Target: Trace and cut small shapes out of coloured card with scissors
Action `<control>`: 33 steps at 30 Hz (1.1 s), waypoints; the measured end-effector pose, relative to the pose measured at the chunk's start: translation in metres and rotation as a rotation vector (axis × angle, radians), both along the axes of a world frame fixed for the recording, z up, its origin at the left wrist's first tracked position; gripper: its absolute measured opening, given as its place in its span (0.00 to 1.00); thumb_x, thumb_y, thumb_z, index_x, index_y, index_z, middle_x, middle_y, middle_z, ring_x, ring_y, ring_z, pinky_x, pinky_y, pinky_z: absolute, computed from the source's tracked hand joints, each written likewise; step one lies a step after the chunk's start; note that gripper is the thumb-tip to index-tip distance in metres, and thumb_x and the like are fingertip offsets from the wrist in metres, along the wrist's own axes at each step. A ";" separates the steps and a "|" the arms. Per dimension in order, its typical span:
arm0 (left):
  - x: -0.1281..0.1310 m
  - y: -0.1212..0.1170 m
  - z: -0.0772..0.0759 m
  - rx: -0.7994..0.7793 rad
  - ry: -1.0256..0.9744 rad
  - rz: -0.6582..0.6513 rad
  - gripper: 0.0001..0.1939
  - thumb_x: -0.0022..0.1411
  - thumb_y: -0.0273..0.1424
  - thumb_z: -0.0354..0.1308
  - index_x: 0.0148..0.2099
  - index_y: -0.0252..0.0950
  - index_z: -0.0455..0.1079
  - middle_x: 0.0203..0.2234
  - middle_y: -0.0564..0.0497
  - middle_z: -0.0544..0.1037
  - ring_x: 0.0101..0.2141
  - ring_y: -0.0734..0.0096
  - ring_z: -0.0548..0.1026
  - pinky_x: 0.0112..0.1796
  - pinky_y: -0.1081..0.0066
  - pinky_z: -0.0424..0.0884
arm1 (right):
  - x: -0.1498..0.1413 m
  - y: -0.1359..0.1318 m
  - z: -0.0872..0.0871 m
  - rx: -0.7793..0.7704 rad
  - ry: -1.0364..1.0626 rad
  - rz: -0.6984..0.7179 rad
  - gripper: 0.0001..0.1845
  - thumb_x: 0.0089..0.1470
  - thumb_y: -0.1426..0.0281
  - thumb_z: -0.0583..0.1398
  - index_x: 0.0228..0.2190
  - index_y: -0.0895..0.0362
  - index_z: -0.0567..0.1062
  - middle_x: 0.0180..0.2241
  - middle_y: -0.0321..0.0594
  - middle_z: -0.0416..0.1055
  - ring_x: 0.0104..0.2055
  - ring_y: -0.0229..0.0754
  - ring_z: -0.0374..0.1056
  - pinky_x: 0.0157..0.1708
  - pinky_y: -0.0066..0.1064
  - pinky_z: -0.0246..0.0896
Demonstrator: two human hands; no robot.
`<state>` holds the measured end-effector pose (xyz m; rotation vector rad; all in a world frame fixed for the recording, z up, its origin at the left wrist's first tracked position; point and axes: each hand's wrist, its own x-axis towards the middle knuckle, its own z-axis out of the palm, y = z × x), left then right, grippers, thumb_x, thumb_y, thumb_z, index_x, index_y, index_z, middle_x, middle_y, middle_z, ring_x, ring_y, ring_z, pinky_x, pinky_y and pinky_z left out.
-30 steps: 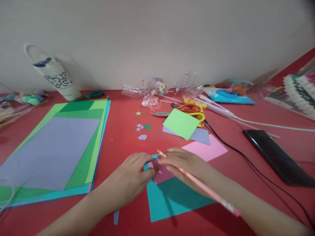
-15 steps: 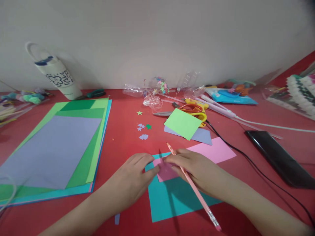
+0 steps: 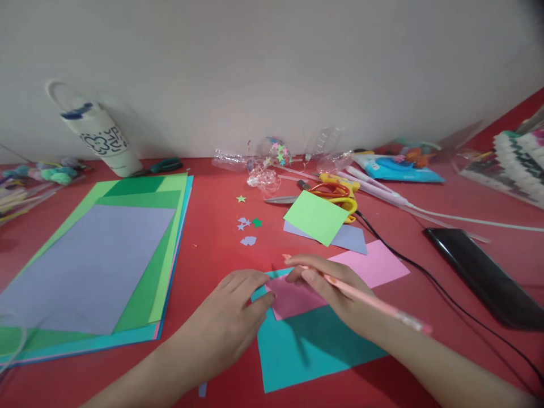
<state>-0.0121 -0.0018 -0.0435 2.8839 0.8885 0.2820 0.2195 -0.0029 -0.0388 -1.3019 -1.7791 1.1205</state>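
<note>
A pink sheet of paper (image 3: 292, 296) lies across a teal sheet (image 3: 314, 351) in front of me. At its left end, my left hand (image 3: 238, 306) presses the pink paper down with thumb and forefinger at the edge. A peach-pink pencil (image 3: 361, 295) with a pink eraser is gripped in my right hand (image 3: 335, 286), above the pink sheet. The pencil slants, its point up and left, its eraser end over my right forearm. Another part of the pink paper (image 3: 374, 263) shows beyond my right hand; whether it is the same piece is hidden.
Green paper (image 3: 317, 217) covers part of some scissors (image 3: 335, 195). Small paper stars (image 3: 256, 222) lie left of them. Layered coloured sheets (image 3: 93, 260) fill the left side. A white tumbler (image 3: 106, 141) stands by the wall; a black phone (image 3: 480, 277) and cable (image 3: 425, 269) lie right.
The pencil has swung from steep to flatter, its eraser end moving right and up. My right hand has turned and lifted slightly; my left hand stays at the paper's edge.
</note>
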 end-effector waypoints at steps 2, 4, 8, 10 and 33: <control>0.001 -0.001 0.003 0.010 -0.046 -0.025 0.14 0.65 0.24 0.47 0.49 0.35 0.68 0.48 0.40 0.71 0.48 0.57 0.70 0.46 0.54 0.70 | -0.001 0.000 0.003 -0.044 0.092 -0.045 0.14 0.61 0.63 0.52 0.40 0.53 0.74 0.31 0.38 0.74 0.33 0.39 0.70 0.32 0.29 0.65; 0.002 -0.002 0.004 0.018 -0.080 -0.039 0.13 0.64 0.23 0.47 0.48 0.35 0.69 0.45 0.40 0.72 0.46 0.58 0.72 0.45 0.55 0.71 | -0.003 0.002 0.006 -0.119 0.139 -0.043 0.12 0.58 0.64 0.54 0.32 0.56 0.74 0.22 0.35 0.69 0.24 0.36 0.65 0.23 0.26 0.60; 0.001 0.000 0.004 0.002 -0.083 -0.068 0.12 0.64 0.24 0.47 0.46 0.34 0.70 0.44 0.41 0.74 0.46 0.58 0.72 0.46 0.56 0.71 | -0.009 0.006 0.006 -0.307 0.228 0.022 0.03 0.48 0.70 0.56 0.28 0.55 0.68 0.17 0.28 0.61 0.18 0.33 0.57 0.16 0.23 0.51; 0.000 -0.001 0.003 -0.006 -0.053 -0.082 0.13 0.64 0.24 0.48 0.47 0.34 0.70 0.44 0.41 0.74 0.47 0.58 0.71 0.48 0.56 0.70 | -0.013 0.007 0.004 -0.260 0.149 0.029 0.04 0.42 0.75 0.55 0.24 0.56 0.67 0.18 0.28 0.61 0.20 0.32 0.56 0.18 0.23 0.49; -0.012 0.001 0.012 -0.091 0.132 -0.132 0.21 0.64 0.27 0.51 0.59 0.39 0.63 0.58 0.36 0.64 0.58 0.48 0.62 0.52 0.49 0.66 | -0.014 0.000 -0.011 -0.054 -0.073 0.066 0.07 0.42 0.79 0.52 0.20 0.55 0.63 0.17 0.27 0.60 0.19 0.32 0.55 0.17 0.21 0.47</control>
